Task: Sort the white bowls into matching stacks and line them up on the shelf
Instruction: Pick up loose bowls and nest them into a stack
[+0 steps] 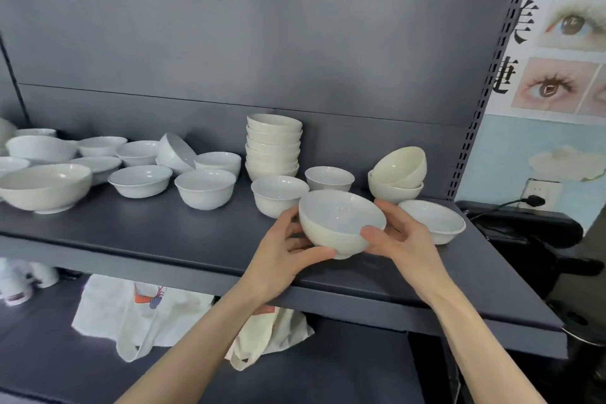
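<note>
Left hand (282, 249) and right hand (398, 239) cup a smooth, round glazed bowl (337, 223).

Light: diffuse; pale sheen on the dark grey metal back panel (295, 43) facing me.
Shadows: soft.
Edges: bowed, slightly blurred.

I see both my bare forearms stretched forward, left hand (285, 249) and right hand (405, 241) curled round opposite sides of a round white ceramic bowl (337, 220) (right thumb on its rim).
</note>
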Tool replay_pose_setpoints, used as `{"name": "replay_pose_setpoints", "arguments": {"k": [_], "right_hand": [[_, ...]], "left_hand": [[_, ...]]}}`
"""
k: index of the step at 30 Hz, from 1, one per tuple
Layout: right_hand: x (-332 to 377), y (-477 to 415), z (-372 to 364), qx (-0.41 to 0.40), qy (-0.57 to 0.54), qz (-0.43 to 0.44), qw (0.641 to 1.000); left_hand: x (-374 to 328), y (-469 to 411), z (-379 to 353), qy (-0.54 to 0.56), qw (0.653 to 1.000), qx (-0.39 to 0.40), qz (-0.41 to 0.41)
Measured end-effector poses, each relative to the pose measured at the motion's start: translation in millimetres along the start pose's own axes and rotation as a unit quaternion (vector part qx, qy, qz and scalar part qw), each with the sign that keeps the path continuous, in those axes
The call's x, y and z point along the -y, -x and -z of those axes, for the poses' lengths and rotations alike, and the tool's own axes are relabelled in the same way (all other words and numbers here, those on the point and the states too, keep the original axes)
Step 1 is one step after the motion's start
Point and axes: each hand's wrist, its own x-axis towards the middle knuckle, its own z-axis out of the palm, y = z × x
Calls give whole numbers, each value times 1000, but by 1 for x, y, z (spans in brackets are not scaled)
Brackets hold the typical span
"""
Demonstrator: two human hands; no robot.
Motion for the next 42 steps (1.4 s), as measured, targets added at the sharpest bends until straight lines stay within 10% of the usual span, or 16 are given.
{"name": "replay_pose_setpoints", "arguments": {"k": [10, 26, 42], "right_hand": [[21, -22, -106, 122, 18, 37, 992], [35, -46, -305, 90, -18, 27, 995], [34, -95, -345, 64, 41, 3, 997]], "left_hand": [[5, 27, 103, 16, 996, -92, -11], [15, 34, 306, -5, 996, -79, -30], [16, -18, 373, -114, 993, -11, -19]]}}
